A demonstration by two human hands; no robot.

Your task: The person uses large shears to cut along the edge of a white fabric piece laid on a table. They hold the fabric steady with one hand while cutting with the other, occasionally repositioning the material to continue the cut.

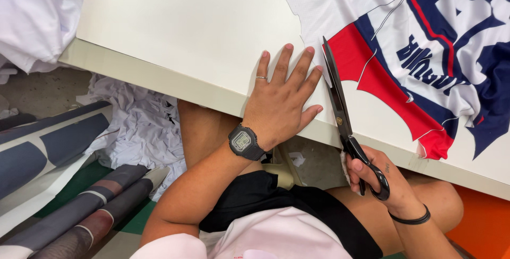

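While the left hand (281, 97) lies flat on the table (175, 30), the right hand (374, 176) grips black scissors (340, 113).

The one head view looks steeply down, close over the table (175, 30) edge, the person's lap below.

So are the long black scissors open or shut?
Shut: the long black scissors show one closed blade line, gripped by the right hand at the handles.

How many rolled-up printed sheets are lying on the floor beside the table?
2 rolls show clearly: one grey roll at lower left, and a second roll just below it, touching it. Flat printed sheets lie above them; more rolls may be hidden beyond the picture's edge.
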